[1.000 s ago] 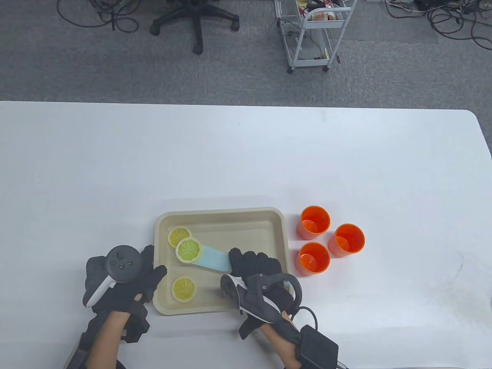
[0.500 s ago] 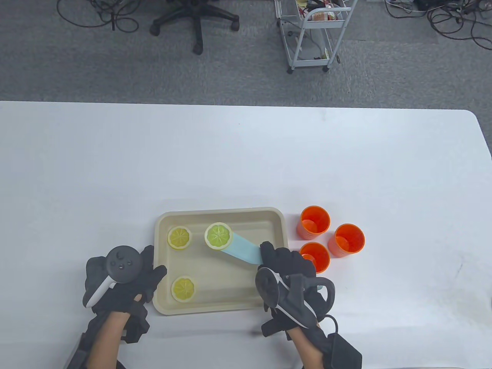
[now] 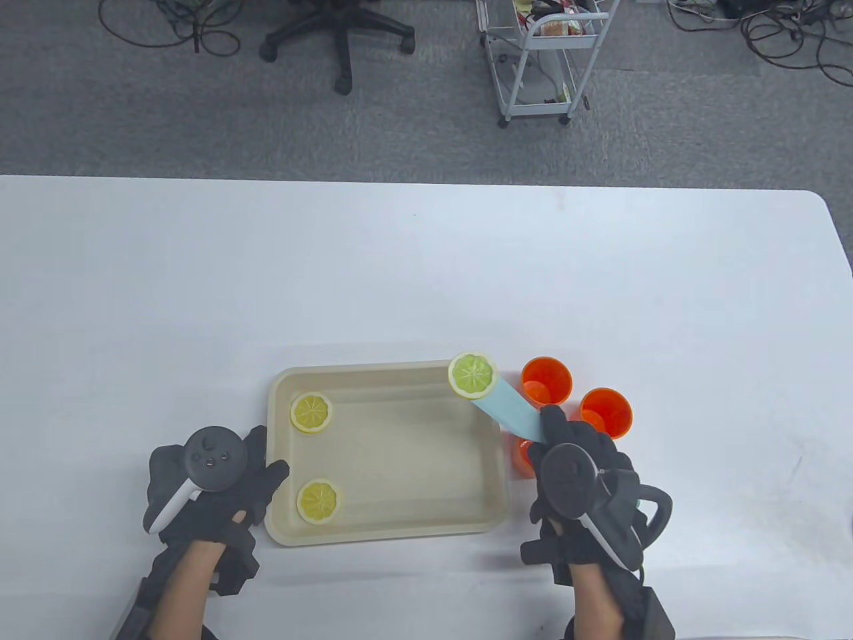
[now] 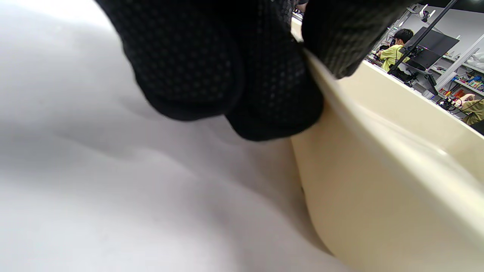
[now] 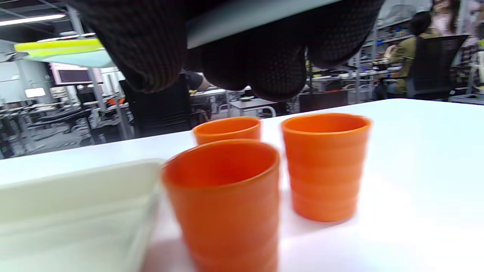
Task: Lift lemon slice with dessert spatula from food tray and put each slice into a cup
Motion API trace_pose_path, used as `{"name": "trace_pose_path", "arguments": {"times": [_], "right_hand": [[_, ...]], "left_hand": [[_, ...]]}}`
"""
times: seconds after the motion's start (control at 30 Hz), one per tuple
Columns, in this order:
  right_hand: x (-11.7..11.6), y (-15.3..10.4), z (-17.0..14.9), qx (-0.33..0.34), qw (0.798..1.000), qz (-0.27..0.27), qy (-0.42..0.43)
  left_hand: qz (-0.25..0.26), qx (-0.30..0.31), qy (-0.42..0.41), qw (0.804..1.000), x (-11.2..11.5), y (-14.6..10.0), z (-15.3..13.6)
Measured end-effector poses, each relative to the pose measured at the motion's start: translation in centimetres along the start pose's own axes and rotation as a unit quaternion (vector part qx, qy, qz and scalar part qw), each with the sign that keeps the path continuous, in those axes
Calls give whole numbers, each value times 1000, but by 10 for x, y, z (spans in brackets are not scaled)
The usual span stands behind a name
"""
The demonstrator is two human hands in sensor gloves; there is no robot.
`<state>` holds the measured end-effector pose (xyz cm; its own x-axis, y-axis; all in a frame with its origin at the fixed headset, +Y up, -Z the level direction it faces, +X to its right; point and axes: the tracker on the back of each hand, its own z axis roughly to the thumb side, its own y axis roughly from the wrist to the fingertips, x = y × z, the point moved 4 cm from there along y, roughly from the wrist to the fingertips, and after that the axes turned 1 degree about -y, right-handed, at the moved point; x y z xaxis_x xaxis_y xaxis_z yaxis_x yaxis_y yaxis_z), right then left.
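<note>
My right hand (image 3: 578, 467) grips the handle of a light blue dessert spatula (image 3: 510, 408). A lemon slice (image 3: 473, 375) lies flat on its blade, raised over the far right corner of the beige food tray (image 3: 383, 371). Two more slices (image 3: 311, 413) (image 3: 319, 501) lie at the tray's left side. Three orange cups stand right of the tray: one far (image 3: 548, 380), one right (image 3: 608, 410), and a near one (image 3: 521, 457) partly hidden by my hand. In the right wrist view the cups (image 5: 223, 196) look empty from this low angle. My left hand (image 3: 263, 470) pinches the tray's left rim (image 4: 378, 170).
White table (image 3: 426, 267) stretches wide beyond the tray and cups. On the floor past the far edge are an office chair (image 3: 336, 30), a white wire cart (image 3: 543, 57) and loose cables. People sit at desks in the background of the wrist views.
My right hand lifted the spatula with its slice from the tray's left side and carried it right, to the far right corner by the cups. The left hand stayed put.
</note>
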<state>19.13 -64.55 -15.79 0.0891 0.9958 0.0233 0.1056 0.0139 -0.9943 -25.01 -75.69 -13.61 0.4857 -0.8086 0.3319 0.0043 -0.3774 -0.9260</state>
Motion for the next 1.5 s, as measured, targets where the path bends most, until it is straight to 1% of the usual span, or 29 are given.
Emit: {"name": "trace_pose_path", "arguments": {"times": [0.13,0.17,0.23,0.33,0.43,0.53,0.67,1.0,1.2,1.33,1.5], "right_hand": [[6,5,-37,-51,998,0,23],[6,6,-41,-56,998,0,26],[4,9,-61,-87,995,8,37],[-3,13,-76,-109,993,28,37],[-11,17,-84,-134,990,36,24],[-15,20,-86,-153,988,34,8],[-16,20,-86,-171,985,14,-5],[-15,20,-83,-185,982,-11,-34],[-14,20,-79,-189,980,-17,-52],[-11,19,-74,-195,978,-36,-65],[-11,18,-78,-199,978,-37,-53]], "left_hand": [[0,0,-1,1000,0,0,0],[-1,0,-1,1000,0,0,0],[-1,1,-1,1000,0,0,0],[-1,1,0,1000,0,0,0],[-1,1,0,1000,1,0,0],[-1,1,0,1000,1,0,0],[-1,1,0,1000,1,0,0],[-1,1,0,1000,1,0,0],[-1,1,0,1000,1,0,0],[-1,1,0,1000,1,0,0],[-1,1,0,1000,1,0,0]]}}
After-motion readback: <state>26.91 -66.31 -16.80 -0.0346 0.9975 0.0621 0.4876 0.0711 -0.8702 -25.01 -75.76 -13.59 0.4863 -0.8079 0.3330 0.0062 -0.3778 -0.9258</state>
